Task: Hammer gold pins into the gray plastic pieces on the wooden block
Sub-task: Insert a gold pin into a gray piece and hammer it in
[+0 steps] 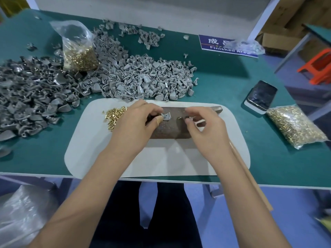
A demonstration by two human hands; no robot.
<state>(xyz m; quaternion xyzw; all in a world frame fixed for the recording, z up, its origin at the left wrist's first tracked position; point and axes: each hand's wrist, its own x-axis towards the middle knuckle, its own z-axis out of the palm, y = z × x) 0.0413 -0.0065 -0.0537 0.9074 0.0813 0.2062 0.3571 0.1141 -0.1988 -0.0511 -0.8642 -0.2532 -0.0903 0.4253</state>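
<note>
The left hand (136, 120) pinches a gray plastic piece (166, 116) on the wooden block (172, 129), mid-mat; it could tip if released early. The right hand (204, 122), fingers curled, may hold a pin, though I cannot tell. Loose gold pins (114, 116) crowd the mat's left edge.

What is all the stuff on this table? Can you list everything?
table: one, green, under everything
mat: one, white, front middle
block: one, brown, on the mat
gray pieces: big heap, gray, left and middle
gray piece: one, on the block, in left fingers
loose pins: small pile, gold, mat's left end
pin bags: two, clear, one right, one back left
phone: one, dark, right
sign: one, blue, back
stool: one, orange, on the floor, right
left hand: holds the gray piece
right hand: fingers curled above the block
</note>
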